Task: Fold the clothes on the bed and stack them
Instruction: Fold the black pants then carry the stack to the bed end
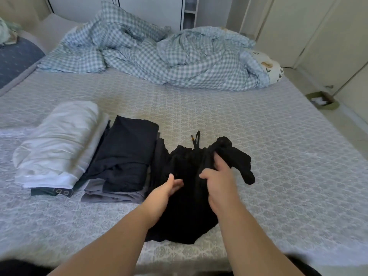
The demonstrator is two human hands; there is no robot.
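A black drawstring garment (187, 212) lies bunched on the bed (258, 146) in front of me. My right hand (218, 182) grips a fold of its cloth near the waistband, fingers curled into the fabric. My left hand (166, 193) rests against the garment's left side with thumb up and fingers loosely extended. To the left sits a folded dark navy stack (127, 154) over grey pieces (111, 195). Further left lies a folded white pile (57, 142) on top of a dark green item (51, 192).
A crumpled blue checked duvet (159, 54) covers the far part of the bed, with a floral pillow (275, 70) at its right end. A small bin (321, 100) stands on the floor to the right. Cupboards line the right wall.
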